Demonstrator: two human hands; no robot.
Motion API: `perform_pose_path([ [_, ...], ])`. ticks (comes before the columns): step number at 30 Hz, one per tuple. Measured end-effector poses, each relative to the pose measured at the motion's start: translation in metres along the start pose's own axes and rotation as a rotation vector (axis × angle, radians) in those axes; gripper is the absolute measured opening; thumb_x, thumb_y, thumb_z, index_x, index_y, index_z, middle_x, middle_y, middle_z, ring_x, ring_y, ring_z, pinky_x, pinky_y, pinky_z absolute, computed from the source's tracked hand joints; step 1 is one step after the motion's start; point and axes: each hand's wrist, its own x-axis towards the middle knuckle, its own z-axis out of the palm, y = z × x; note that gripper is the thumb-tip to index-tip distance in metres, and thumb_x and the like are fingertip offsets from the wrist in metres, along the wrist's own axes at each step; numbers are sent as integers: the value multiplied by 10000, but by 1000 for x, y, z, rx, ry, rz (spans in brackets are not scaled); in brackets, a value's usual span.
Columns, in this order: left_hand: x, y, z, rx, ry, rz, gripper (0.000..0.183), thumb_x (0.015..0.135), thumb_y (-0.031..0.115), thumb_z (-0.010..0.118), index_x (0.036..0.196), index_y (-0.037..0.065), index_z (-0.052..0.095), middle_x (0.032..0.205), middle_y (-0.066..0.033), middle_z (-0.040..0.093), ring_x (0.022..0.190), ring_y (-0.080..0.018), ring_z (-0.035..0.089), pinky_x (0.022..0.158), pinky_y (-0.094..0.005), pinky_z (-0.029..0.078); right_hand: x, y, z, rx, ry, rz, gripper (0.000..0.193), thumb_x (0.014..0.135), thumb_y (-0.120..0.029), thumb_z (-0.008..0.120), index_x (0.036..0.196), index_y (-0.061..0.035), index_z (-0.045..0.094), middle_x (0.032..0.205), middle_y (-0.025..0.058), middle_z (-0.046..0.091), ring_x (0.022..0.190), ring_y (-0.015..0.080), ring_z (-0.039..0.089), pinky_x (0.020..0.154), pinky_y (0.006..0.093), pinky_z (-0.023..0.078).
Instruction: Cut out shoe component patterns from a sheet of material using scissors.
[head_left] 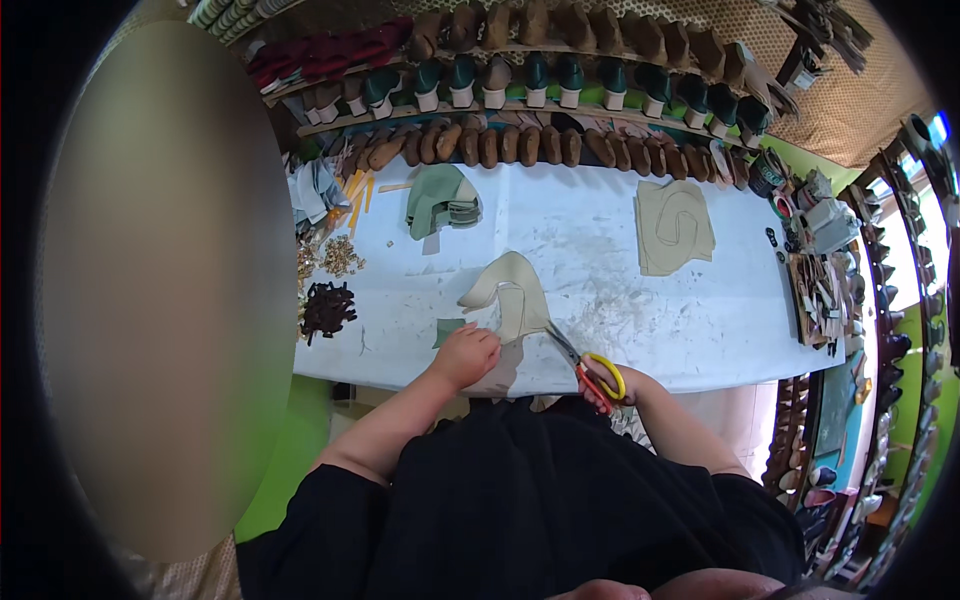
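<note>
In my right hand [610, 390] is a pair of scissors [566, 347] with one yellow and one red handle loop. Their blade tips reach the lower right corner of a beige, horseshoe-shaped cut piece [530, 290] that looks like leather or fabric. My left hand [468, 355] lies on the table with its fingers curled on the lower edge of that piece; the fingertips are partly hidden. Beside the left hand is a small green scrap [449, 332]. A brownish-grey strip [503, 368] runs below the beige piece to the table's front edge.
The table has a marked white cover [580, 215]. On it are stacked green pieces [438, 197], beige sheet material [677, 228], dark brown bits [328, 309], gold-coloured bits [342, 256] and a tool box [816, 295]. Behind stand shelves of shoes and brown shoe lasts [530, 146]. A blurred oval covers the left.
</note>
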Motion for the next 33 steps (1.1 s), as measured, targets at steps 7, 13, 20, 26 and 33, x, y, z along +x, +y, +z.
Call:
perform_pose_path([
  [7, 5, 13, -3, 84, 107, -9, 102, 828, 177, 679, 880, 89, 685, 889, -79, 702, 882, -247, 685, 919, -422, 523, 12, -1, 22, -67, -34, 129, 774, 885, -775, 384, 917, -34, 606, 682, 88, 613, 545, 194, 632, 563, 363, 582],
  [13, 0, 27, -3, 101, 118, 52, 120, 829, 188, 687, 876, 79, 672, 875, -79, 698, 825, -253, 688, 861, -396, 550, 39, 6, 43, 60, -56, 84, 774, 850, -797, 432, 877, -33, 555, 655, 94, 579, 513, 208, 583, 524, 366, 548],
  [20, -7, 30, -6, 81, 113, 56, 118, 823, 184, 686, 844, 75, 646, 830, -84, 683, 760, -273, 679, 764, -380, 561, 67, 12, 77, 214, 91, 22, 781, 847, -810, 409, 885, -37, 512, 624, 84, 524, 479, 197, 537, 519, 379, 546],
  [26, -12, 25, -1, -23, -107, 44, 111, 812, 182, 650, 790, 74, 637, 771, -91, 664, 709, -295, 654, 649, -413, 525, 72, 17, 88, 136, 149, -57, 811, 815, -842, 413, 903, -39, 490, 618, 73, 512, 470, 187, 522, 516, 365, 545],
  [33, 0, 32, -12, -41, -244, -7, 198, 836, 234, 629, 724, 72, 644, 747, -91, 660, 712, -312, 649, 657, -439, 518, 76, 26, 83, 29, 195, 5, 815, 786, -862, 429, 888, -56, 487, 612, 69, 508, 473, 180, 520, 467, 338, 507],
])
